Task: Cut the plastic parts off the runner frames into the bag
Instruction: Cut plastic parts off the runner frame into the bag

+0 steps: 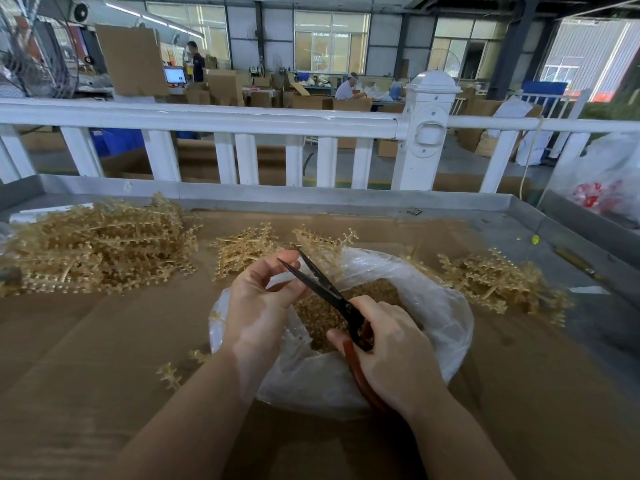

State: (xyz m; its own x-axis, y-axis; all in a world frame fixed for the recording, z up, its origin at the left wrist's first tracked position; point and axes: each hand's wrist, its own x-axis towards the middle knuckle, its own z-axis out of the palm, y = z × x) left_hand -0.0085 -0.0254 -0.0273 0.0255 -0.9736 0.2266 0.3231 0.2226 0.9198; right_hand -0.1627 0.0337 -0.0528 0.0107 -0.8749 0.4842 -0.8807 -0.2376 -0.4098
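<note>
1. On the cardboard-covered worktop (104, 341), a clear bag (433, 306) sits near the middle, its mouth wide and brown cut parts (325, 313) inside.
2. Left hand (263, 299) hovers over the bag's left rim, its grip pinching a small piece by the blades; I cannot make out what.
3. Right hand (391, 355) has its grip clenched around the red handles of the scissors (322, 285), blades parted.
4. Runner frames (100, 251) are heaped far left, with smaller piles behind and right of the bag.
5. Bare cardboard lies in front; a raised metal edge (277, 194) bounds the far side.
6. No readable writing shows.
</note>
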